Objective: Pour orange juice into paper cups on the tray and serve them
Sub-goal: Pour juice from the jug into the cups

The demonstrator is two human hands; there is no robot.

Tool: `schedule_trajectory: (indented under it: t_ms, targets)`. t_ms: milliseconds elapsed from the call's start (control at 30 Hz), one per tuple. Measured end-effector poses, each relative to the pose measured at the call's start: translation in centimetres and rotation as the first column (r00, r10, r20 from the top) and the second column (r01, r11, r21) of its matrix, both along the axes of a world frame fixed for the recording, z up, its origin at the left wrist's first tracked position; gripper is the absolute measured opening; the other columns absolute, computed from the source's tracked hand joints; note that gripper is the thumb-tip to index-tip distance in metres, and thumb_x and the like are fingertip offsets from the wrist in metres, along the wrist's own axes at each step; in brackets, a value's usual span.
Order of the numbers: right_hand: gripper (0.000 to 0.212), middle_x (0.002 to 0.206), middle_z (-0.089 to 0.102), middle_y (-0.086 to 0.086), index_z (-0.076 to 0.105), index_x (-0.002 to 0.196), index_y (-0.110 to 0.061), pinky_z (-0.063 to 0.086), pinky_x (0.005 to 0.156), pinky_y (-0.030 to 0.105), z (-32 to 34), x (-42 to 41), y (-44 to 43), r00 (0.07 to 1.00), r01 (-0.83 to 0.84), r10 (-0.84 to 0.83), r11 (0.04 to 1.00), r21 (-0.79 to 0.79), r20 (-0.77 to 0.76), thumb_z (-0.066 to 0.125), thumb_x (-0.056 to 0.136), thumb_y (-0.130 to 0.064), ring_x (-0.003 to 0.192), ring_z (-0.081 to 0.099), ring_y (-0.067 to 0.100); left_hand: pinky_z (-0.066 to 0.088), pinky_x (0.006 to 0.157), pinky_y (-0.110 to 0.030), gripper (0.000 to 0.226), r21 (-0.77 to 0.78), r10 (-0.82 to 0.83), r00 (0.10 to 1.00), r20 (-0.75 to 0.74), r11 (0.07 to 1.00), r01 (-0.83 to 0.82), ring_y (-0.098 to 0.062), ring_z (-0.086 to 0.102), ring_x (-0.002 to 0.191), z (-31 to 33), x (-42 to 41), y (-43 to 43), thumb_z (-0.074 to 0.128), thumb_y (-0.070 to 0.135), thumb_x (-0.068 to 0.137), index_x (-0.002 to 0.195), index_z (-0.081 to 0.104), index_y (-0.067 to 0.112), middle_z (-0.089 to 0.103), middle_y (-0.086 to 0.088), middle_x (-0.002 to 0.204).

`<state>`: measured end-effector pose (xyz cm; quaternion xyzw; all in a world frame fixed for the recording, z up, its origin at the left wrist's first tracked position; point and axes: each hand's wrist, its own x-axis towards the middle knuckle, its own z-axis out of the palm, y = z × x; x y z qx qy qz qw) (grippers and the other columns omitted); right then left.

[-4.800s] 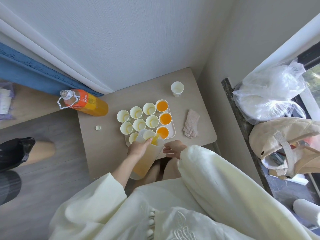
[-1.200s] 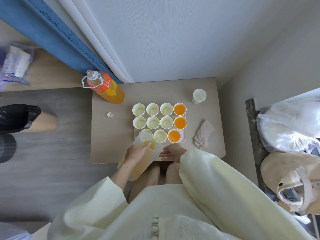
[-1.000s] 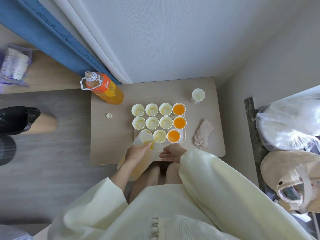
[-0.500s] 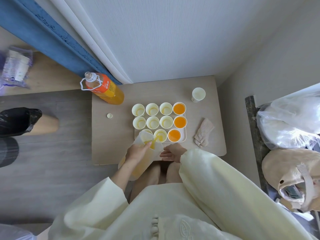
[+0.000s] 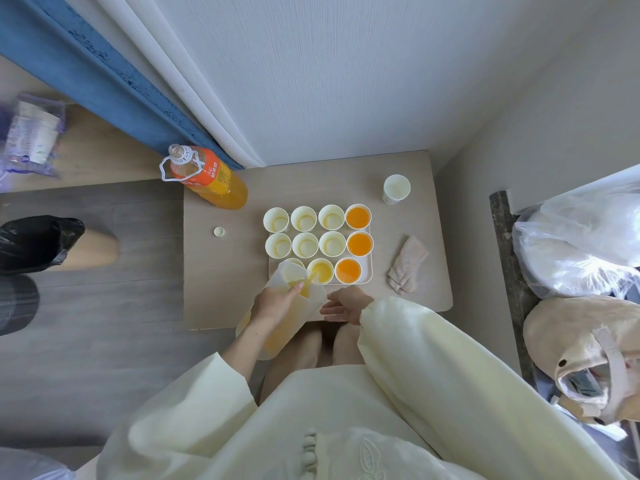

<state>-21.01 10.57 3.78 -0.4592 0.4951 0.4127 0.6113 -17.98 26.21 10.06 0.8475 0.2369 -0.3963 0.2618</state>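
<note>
- Over on the far left of the table [image 5: 225, 278], the juice bottle [image 5: 211, 180] stands uncapped, with its cap [image 5: 219, 231] lying just beside it. Both are well apart from the pouring.
- Moving right, the tray [image 5: 369, 279] holds a grid of paper cups. The empty cups [image 5: 305, 244] fill the left three columns of the two far rows.
- The left hand [image 5: 277, 301] has its fingers wrapped round the pitcher [image 5: 277, 336]. The pitcher's long axis runs from the lap up and forward toward the tray. It's tipped so the lip sits over the near row.
- The half-filled cup [image 5: 321, 270] lies just ahead and to the right of that hand, and juice looks to be running into it.
- Another cup [image 5: 294, 262] is mostly hidden behind the pitcher's mouth, so I can't tell its level. My guess is that one's next, a small shift left.
- The three full cups [image 5: 360, 243] make up the right column.
- The right hand [image 5: 346, 304] is loose-fingered and holds nothing. It sits at the table's near edge, just beside the pitcher.
- The left hand is clearly the nearer one to the empties.
- Room-wise, the tray sits close to the near edge and the pitcher's base hangs off it, but there's bare tabletop left of the tray.
- A folded cloth [image 5: 408, 265] and a spare cup [image 5: 396, 188] sit off to the right.
</note>
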Motion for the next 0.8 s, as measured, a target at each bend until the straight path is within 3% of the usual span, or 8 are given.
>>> schedule_trajectory:
  t_ms: [167, 333, 600, 800]
  targets:
    - [0.029, 0.106, 0.062, 0.020, 0.052, 0.126, 0.004, 0.058, 0.081, 0.040, 0.03, -0.02, -0.16, 1.000, -0.026, 0.026, 1.000, -0.008, -0.015, 0.050, 0.097, -0.003, 0.104, 0.065, 0.032, 0.047, 0.084, -0.035, 0.056, -0.003, -0.012, 1.000, -0.010, 1.000, 0.012, -0.031, 0.060, 0.099, 0.01, 0.08, -0.02, 0.057, 0.065, 0.083, 0.099, 0.061, 0.011, 0.065, -0.012, 0.106]
    - [0.032, 0.107, 0.060, 0.020, 0.050, 0.128, 0.004, 0.057, 0.085, 0.040, 0.00, -0.02, -0.43, 0.999, -0.040, 0.040, 0.999, -0.010, -0.009, 0.050, 0.097, -0.004, 0.099, 0.064, 0.031, 0.046, 0.080, -0.033, 0.051, 0.002, -0.028, 1.000, -0.004, 1.000, 0.028, -0.031, 0.060, 0.100, 0.32, 0.21, -0.33, 0.057, 0.063, 0.084, 0.092, 0.057, 0.012, 0.064, -0.013, 0.107]
    - [0.033, 0.106, 0.061, 0.020, 0.051, 0.129, 0.003, 0.058, 0.082, 0.040, 0.35, 0.19, -0.50, 0.999, -0.047, 0.047, 0.999, -0.013, -0.009, 0.052, 0.097, -0.004, 0.100, 0.065, 0.032, 0.045, 0.083, -0.033, 0.050, 0.002, -0.034, 0.999, 0.013, 0.999, 0.034, -0.031, 0.059, 0.103, 0.38, 0.21, -0.43, 0.058, 0.061, 0.085, 0.097, 0.057, 0.013, 0.064, -0.012, 0.110]
    - [0.033, 0.119, 0.061, 0.024, 0.051, 0.129, 0.005, 0.057, 0.077, 0.040, 0.51, 0.34, -0.59, 0.999, -0.036, 0.036, 0.999, -0.009, -0.012, 0.052, 0.096, -0.002, 0.105, 0.065, 0.034, 0.046, 0.082, -0.034, 0.055, 0.009, -0.028, 1.000, 0.009, 1.000, 0.028, -0.032, 0.060, 0.101, 0.18, 0.28, -0.39, 0.058, 0.062, 0.084, 0.097, 0.059, 0.009, 0.065, -0.014, 0.110]
